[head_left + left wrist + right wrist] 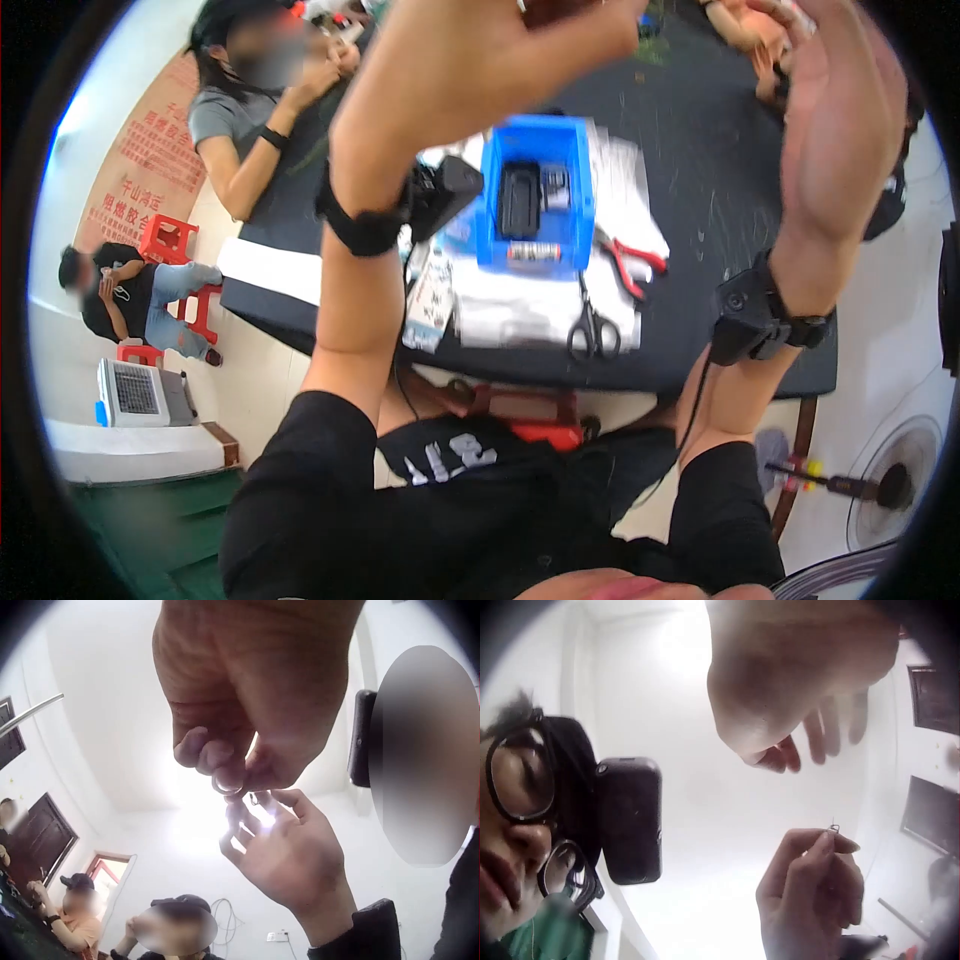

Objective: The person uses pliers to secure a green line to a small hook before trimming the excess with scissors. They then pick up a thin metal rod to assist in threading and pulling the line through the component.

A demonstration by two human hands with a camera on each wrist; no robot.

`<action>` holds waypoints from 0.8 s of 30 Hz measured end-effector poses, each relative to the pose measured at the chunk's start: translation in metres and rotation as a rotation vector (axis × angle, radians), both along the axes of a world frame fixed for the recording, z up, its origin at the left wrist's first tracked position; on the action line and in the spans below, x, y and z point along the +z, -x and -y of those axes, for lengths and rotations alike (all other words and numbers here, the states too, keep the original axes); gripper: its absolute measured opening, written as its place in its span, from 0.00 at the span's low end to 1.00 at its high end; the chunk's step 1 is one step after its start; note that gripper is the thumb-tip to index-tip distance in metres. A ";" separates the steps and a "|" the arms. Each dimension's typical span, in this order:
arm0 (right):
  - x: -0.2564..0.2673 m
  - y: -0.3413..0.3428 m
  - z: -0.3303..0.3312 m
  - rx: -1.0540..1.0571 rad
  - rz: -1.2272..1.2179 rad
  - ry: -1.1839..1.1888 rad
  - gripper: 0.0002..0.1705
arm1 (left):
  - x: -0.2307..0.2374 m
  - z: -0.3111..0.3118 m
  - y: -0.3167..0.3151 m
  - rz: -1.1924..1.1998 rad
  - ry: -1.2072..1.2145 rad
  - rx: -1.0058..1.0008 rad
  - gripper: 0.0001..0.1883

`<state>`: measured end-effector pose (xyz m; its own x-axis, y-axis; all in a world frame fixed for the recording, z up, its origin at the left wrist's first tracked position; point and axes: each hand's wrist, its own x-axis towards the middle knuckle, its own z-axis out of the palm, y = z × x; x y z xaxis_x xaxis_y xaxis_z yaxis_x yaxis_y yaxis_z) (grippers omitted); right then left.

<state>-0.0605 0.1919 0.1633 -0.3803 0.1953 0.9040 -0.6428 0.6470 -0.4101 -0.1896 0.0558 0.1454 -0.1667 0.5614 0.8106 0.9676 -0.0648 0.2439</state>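
Both hands are raised above the dark table. In the head view the left hand [450, 75] is at the top centre, its fingertips partly cut off. My left hand [255, 697] has curled fingers in the left wrist view. A tiny wire-like metal piece [835, 828] is pinched between thumb and forefinger of the left hand [810, 889]. The right hand [843, 120] is held apart at the upper right. Its fingers are loosely bent and spread, with no held object visible, on the right hand [296, 859] and in the right wrist view on the right hand [802, 682].
On the dark table [705, 150] stands a blue bin [487, 225] holding a black tray, on white paper [500, 320]. Red-handled pliers [628, 268] and black scissors [592, 335] lie at its right. Other people sit at the table's left and far side.
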 end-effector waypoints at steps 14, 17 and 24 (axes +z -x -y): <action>-0.189 -0.061 -0.046 -0.266 0.870 -0.387 0.11 | -0.001 -0.004 -0.011 0.111 -0.078 -0.234 0.06; -0.191 -0.063 -0.032 -0.344 0.828 -0.415 0.13 | -0.009 -0.002 0.004 0.144 0.001 -0.287 0.06; -0.207 -0.052 -0.036 -0.395 0.915 -0.564 0.18 | 0.000 0.001 0.000 0.246 0.107 -0.518 0.05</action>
<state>-0.0089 0.2282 -0.0435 -0.9431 0.1018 0.3165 0.0361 0.9777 -0.2069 -0.1900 0.0544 0.1452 -0.0252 0.6966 0.7170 0.7303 -0.4769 0.4891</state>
